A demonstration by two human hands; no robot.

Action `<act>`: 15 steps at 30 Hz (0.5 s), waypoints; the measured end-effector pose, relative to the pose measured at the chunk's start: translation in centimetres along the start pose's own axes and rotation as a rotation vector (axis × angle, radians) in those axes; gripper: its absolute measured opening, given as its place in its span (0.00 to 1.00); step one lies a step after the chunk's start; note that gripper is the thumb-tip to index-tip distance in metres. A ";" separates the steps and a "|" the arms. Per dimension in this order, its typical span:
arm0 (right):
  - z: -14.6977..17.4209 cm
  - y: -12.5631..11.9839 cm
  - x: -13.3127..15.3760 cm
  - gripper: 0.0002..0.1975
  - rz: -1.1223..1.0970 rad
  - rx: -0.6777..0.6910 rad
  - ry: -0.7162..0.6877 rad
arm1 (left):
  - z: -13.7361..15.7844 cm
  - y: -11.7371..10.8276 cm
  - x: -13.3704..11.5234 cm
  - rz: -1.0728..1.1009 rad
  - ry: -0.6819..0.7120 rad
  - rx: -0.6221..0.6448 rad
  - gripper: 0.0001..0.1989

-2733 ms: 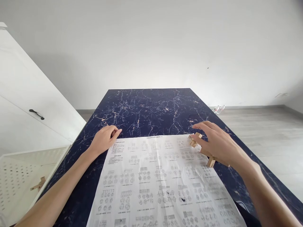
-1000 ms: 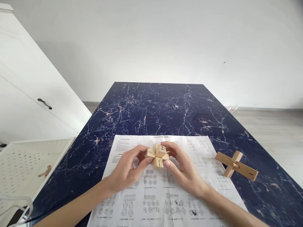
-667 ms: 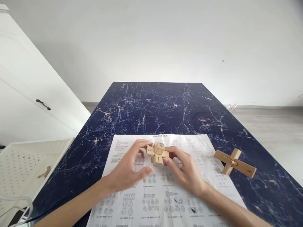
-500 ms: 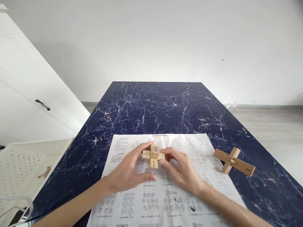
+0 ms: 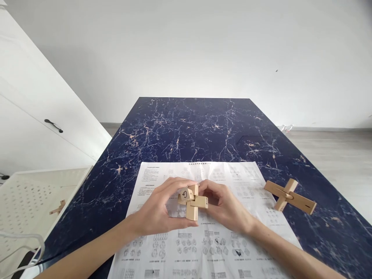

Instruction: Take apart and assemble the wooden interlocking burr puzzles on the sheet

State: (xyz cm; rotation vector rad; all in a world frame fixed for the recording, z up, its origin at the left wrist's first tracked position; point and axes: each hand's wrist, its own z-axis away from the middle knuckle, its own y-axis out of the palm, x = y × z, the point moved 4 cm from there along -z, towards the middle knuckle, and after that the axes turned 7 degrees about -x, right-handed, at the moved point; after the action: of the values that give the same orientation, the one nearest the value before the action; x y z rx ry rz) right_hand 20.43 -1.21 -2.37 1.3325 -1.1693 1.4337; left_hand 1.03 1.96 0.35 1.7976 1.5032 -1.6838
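A wooden burr puzzle (image 5: 192,203) of interlocking pale blocks is held above the printed sheet, with dark marks on some block ends. My left hand (image 5: 154,209) grips it from the left, fingers at its top and thumb under its lower block. On its right side is my right hand (image 5: 228,207), its fingers curled and partly hidden behind the puzzle. Beneath both hands lies a large white instruction sheet (image 5: 171,263) with several small diagrams and printed text.
Two crossed wooden pieces (image 5: 290,195) lie to the right, partly over the sheet's edge. The dark blue marbled table (image 5: 186,131) reaches toward a white wall. At left stand a white cabinet (image 5: 35,97) and a perforated cream surface (image 5: 26,201) bearing a small wooden piece (image 5: 58,208) and cables.
The puzzle has turned in my hands, so different block ends face me. My left thumb has come against its lower block. The view has shifted slightly.
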 end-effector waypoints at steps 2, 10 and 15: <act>0.1 0.0 0.0 0.03 0.001 -0.050 -0.025 | 0.0 0.1 -0.1 -0.013 0.010 -0.013 0.38; 0.4 0.0 -0.2 0.05 0.036 -0.105 -0.028 | -0.2 -0.2 -0.5 -0.009 0.030 -0.040 0.37; 0.4 0.0 0.1 0.05 0.026 -0.159 -0.050 | -0.3 -0.2 -0.7 -0.017 0.044 -0.063 0.38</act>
State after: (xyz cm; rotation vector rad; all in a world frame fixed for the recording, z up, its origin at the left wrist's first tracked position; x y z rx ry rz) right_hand 20.53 -1.59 -2.31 1.2527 -1.3089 1.3036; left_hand 1.23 1.91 1.09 1.8052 1.5758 -1.5960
